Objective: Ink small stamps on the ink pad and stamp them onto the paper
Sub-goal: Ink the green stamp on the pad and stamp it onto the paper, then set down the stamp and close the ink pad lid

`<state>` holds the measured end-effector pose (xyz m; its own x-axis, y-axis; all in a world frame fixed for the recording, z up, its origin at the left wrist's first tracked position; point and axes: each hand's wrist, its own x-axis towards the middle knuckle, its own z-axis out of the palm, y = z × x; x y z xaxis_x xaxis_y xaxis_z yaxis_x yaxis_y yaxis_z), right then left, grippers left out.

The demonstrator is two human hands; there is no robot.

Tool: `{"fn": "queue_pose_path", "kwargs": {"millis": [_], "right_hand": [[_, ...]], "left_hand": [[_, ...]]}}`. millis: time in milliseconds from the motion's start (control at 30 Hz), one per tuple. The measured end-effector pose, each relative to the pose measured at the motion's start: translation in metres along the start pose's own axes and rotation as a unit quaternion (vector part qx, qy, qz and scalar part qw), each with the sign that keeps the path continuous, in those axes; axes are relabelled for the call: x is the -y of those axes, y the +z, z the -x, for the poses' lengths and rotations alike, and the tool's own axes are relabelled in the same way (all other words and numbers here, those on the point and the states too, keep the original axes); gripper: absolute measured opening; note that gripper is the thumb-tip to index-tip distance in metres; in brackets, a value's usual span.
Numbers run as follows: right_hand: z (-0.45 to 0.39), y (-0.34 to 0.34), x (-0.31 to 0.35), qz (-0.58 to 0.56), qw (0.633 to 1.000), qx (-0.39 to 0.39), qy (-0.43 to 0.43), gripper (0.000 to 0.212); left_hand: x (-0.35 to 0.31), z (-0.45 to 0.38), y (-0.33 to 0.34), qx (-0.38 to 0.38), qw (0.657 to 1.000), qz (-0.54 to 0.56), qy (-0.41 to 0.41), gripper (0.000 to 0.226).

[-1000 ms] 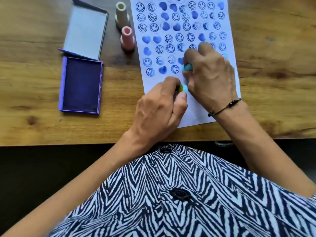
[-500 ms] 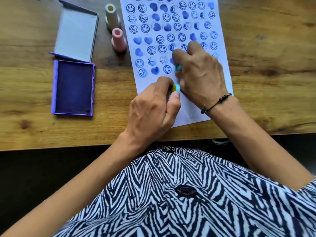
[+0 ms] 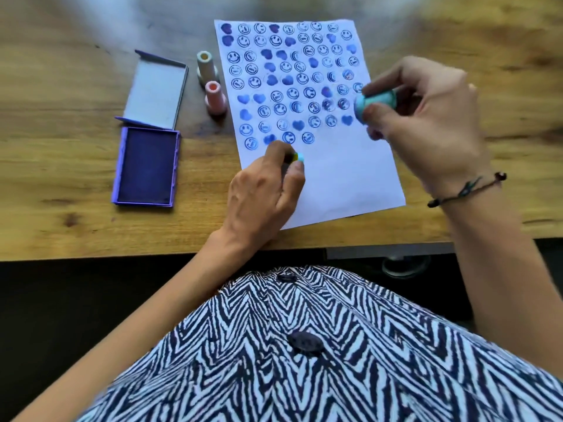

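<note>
A white paper (image 3: 344, 178) covered with several rows of blue smiley and heart prints lies on the wooden table (image 3: 61, 147). My right hand (image 3: 426, 123) holds a light-blue stamp (image 3: 376, 102) lifted above the paper's right edge, its face turned left. My left hand (image 3: 265, 190) pinches a small blue and yellow stamp (image 3: 298, 156) on the paper, just below the lowest row of prints. The purple ink pad (image 3: 146, 170) lies open left of the paper, its lid (image 3: 157, 92) folded back.
Two more stamps stand between the lid and the paper: a cream one (image 3: 205, 67) and a pink one (image 3: 214, 97). The table's front edge (image 3: 122, 254) runs just in front of my body. A cord bracelet (image 3: 466, 190) is on my right wrist.
My right hand has lifted its light-blue stamp off the paper and moved to the right edge, uncovering new prints. The left hand stays on the paper with its stamp. The view has shifted.
</note>
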<state>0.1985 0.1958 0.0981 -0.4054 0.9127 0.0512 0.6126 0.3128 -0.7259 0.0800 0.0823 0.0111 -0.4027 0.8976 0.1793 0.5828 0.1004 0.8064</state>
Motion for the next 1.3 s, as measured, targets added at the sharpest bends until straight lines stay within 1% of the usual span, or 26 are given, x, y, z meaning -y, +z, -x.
{"fn": "queue_pose_path", "kwargs": {"millis": [67,100,200,267,367,533,633,767,833,900,967,1067,1133,1200,1300], "right_hand": [[0.006,0.005,-0.001,-0.036,0.999,0.014,0.023,0.012],[0.009,0.008,-0.001,-0.073,0.996,0.026,0.038,0.014],[0.022,0.018,0.001,-0.203,0.973,0.076,0.076,0.021],[0.028,0.024,0.002,-0.252,0.958,0.099,0.092,0.021],[0.032,0.03,0.004,-0.266,0.953,0.112,0.089,0.02],[0.032,0.034,0.004,-0.261,0.956,0.119,0.065,0.018],[0.031,0.041,0.005,-0.264,0.953,0.138,0.053,0.016],[0.018,0.062,0.014,-0.252,0.951,0.171,0.044,0.013],[0.008,0.077,0.02,-0.187,0.966,0.18,-0.002,0.007],[-0.003,0.093,0.025,-0.079,0.98,0.164,-0.081,0.015],[-0.01,0.107,0.031,0.016,0.977,0.14,-0.157,0.026],[-0.016,0.121,0.039,0.103,0.959,0.129,-0.23,0.042],[-0.017,0.126,0.041,0.158,0.942,0.135,-0.263,0.051],[-0.017,0.13,0.043,0.199,0.926,0.143,-0.288,0.055],[-0.012,0.131,0.043,0.22,0.917,0.134,-0.303,0.057]], "left_hand": [[-0.001,-0.003,-0.002,0.004,0.999,0.041,-0.023,0.038],[-0.002,-0.004,-0.004,0.009,0.996,0.078,-0.041,0.033],[-0.008,-0.006,-0.008,0.026,0.966,0.231,-0.11,0.027],[-0.013,-0.005,-0.01,0.024,0.949,0.29,-0.122,0.022],[-0.017,-0.004,-0.011,0.028,0.934,0.338,-0.115,0.018],[-0.016,-0.001,-0.014,0.014,0.928,0.357,-0.106,0.014],[-0.012,0.003,-0.018,-0.008,0.947,0.305,-0.098,0.013],[-0.003,0.002,-0.031,-0.038,0.969,0.211,-0.122,0.016],[0.006,-0.003,-0.042,-0.038,0.983,0.118,-0.136,0.018],[0.014,-0.009,-0.054,-0.044,0.988,0.03,-0.147,0.02],[0.019,-0.012,-0.064,-0.069,0.985,-0.02,-0.16,0.022],[0.024,-0.015,-0.074,-0.112,0.977,-0.063,-0.169,0.025],[0.027,-0.017,-0.079,-0.136,0.972,-0.097,-0.166,0.026],[0.031,-0.024,-0.084,-0.153,0.966,-0.137,-0.155,0.028],[0.041,-0.046,-0.09,-0.15,0.945,-0.243,-0.158,0.039]]}}
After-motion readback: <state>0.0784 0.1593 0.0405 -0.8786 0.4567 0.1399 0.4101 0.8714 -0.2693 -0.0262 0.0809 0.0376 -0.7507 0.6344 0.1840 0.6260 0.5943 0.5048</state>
